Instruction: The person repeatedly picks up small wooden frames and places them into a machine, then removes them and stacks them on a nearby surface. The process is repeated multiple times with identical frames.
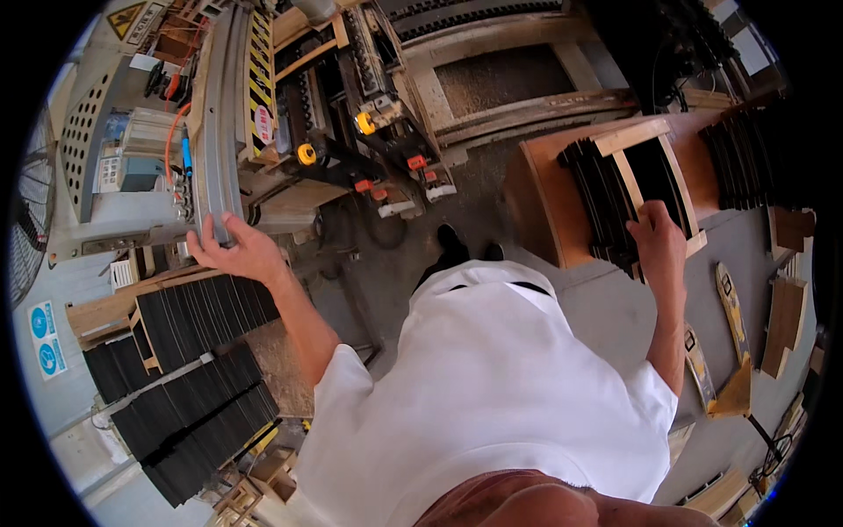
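On the left, my left hand point(235, 250) is at the near end of a long grey metal rail point(215, 123), its fingers spread and the fingertips at the rail's edge. It holds nothing that I can see. Over on the right, my right hand point(659, 237) has its fingers curled on a light wooden frame point(630, 180). That frame lies on top of a stack of black panels point(593, 198), which rests on a brown wooden board stack point(549, 215). Part of the frame's near edge is hidden behind my hand.
A machine with yellow knobs point(306, 155) and black-yellow striping stands ahead. More black panels point(202, 325) are stacked at the left. To the right, a pallet jack point(733, 395) with worn yellow forks stands on the grey floor point(597, 307). A fan point(33, 211) is at far left.
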`<control>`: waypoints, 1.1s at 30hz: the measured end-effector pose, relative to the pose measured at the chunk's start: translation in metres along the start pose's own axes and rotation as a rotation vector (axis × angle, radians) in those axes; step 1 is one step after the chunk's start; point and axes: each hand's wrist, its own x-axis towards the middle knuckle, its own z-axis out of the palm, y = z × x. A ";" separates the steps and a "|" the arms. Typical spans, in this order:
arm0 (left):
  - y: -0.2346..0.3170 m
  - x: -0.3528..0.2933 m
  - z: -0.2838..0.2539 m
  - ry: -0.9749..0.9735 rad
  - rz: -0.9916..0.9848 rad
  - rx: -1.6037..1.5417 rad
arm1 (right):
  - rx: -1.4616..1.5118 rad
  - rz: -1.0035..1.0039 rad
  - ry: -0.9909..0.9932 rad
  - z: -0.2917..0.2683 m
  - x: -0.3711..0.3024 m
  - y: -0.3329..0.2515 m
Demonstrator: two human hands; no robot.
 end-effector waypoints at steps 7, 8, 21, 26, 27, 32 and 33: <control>0.041 0.017 -0.015 0.208 -0.019 -0.468 | 0.093 0.046 0.238 -0.008 0.017 -0.018; 0.046 0.007 -0.006 0.064 0.007 -0.597 | 0.088 0.115 0.206 -0.014 0.022 -0.029; -0.069 0.005 0.375 -0.695 -1.491 -1.259 | 0.333 -0.365 0.141 0.030 0.065 -0.195; -0.098 0.008 0.425 -0.428 -1.597 -1.350 | 0.282 -0.473 0.057 0.057 0.089 -0.236; -0.097 0.003 0.422 -0.410 -1.611 -1.347 | 0.246 -0.503 0.070 0.067 0.096 -0.239; -0.073 -0.041 0.348 -0.471 -1.710 -1.394 | 0.202 -0.722 0.080 0.130 0.151 -0.288; -0.075 -0.055 0.332 -0.509 -1.698 -1.469 | 0.197 -0.797 0.073 0.146 0.164 -0.302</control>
